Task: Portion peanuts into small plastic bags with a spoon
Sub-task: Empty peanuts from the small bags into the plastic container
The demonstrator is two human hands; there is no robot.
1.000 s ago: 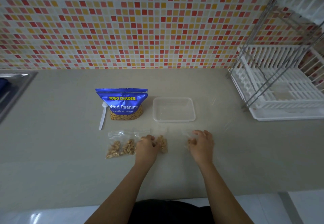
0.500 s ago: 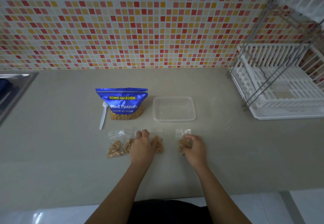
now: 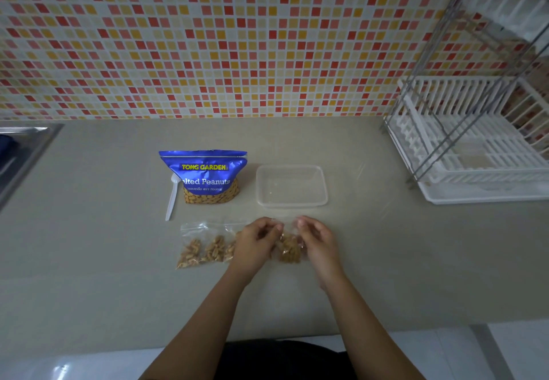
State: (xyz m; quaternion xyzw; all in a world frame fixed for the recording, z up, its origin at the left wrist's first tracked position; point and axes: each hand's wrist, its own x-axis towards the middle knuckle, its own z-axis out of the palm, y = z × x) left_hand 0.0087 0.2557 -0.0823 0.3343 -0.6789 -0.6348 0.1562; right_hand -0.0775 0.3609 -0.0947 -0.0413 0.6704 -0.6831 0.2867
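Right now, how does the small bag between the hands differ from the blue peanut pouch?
The small bag is clear plastic; the blue pouch is printed, with yellow and white lettering. The small bag is much smaller than the blue pouch. The left hand and right hand pinch the small bag's top; the blue pouch stands untouched. Both show peanuts.

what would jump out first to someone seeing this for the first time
The two hands at the counter's middle: the left hand and the right hand pinch the top of a small bag of peanuts between them. Just behind, to the left, stands the bright blue peanut pouch with a white spoon beside it, and the red and yellow mosaic wall fills the whole background.
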